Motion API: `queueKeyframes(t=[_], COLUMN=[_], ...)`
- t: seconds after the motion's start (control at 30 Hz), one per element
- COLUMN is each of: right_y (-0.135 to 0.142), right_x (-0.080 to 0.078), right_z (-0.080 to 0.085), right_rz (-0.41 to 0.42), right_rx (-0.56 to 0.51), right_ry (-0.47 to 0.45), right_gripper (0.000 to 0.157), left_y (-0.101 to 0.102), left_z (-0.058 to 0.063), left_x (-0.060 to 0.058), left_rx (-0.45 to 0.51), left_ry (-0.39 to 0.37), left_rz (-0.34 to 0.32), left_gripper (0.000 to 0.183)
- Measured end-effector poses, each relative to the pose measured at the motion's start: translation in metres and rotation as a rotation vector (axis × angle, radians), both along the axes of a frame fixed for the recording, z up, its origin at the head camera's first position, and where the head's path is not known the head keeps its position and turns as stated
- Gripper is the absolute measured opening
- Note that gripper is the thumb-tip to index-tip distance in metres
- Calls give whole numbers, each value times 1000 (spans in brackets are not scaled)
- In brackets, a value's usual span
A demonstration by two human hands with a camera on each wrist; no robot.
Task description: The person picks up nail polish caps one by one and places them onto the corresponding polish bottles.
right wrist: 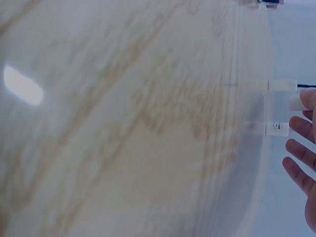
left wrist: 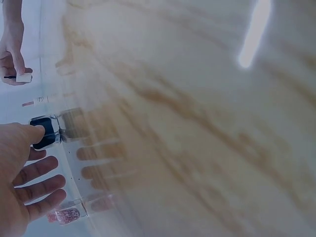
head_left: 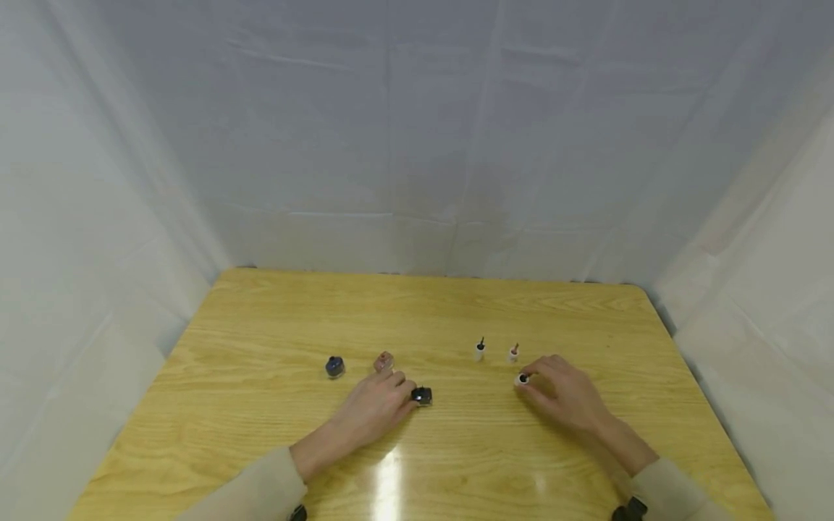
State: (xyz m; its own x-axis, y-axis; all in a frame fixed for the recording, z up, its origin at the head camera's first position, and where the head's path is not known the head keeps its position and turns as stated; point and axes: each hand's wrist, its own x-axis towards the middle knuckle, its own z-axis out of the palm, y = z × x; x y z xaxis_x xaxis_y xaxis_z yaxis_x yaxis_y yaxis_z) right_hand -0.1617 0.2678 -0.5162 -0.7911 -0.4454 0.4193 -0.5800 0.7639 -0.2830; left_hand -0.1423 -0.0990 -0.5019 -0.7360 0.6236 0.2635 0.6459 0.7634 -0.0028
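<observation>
My left hand (head_left: 374,409) pinches a small glass nail polish bottle (head_left: 421,396) with black polish, which stands on the table. My right hand (head_left: 567,394) holds a white nail polish cap (head_left: 522,379) between thumb and fingertips; its dark brush points up, as the left wrist view shows. In the right wrist view this cap (right wrist: 297,102) appears a little above the tabletop. A pink polish bottle (head_left: 384,361) is just behind my left hand, and a dark blue one (head_left: 335,367) sits farther left. Two white caps, one with a dark brush (head_left: 480,350) and one with a pink brush (head_left: 513,354), stand brush-up behind my right hand.
The wooden table (head_left: 260,434) has a glossy surface that reflects light. White sheets (head_left: 430,145) hang behind it and along both sides.
</observation>
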Motion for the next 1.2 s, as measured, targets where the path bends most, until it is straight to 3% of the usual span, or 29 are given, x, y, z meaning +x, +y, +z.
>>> queueKeyframes(t=[1.2], right_y=[-46], right_x=[-2], right_z=[2], right_rz=[170], right_rx=[-41], right_ry=[85], right_gripper=[27], left_y=[7], left_z=[-2], left_x=[-1], left_rx=[2], left_ry=[-8], left_rz=[-23], left_gripper=[26])
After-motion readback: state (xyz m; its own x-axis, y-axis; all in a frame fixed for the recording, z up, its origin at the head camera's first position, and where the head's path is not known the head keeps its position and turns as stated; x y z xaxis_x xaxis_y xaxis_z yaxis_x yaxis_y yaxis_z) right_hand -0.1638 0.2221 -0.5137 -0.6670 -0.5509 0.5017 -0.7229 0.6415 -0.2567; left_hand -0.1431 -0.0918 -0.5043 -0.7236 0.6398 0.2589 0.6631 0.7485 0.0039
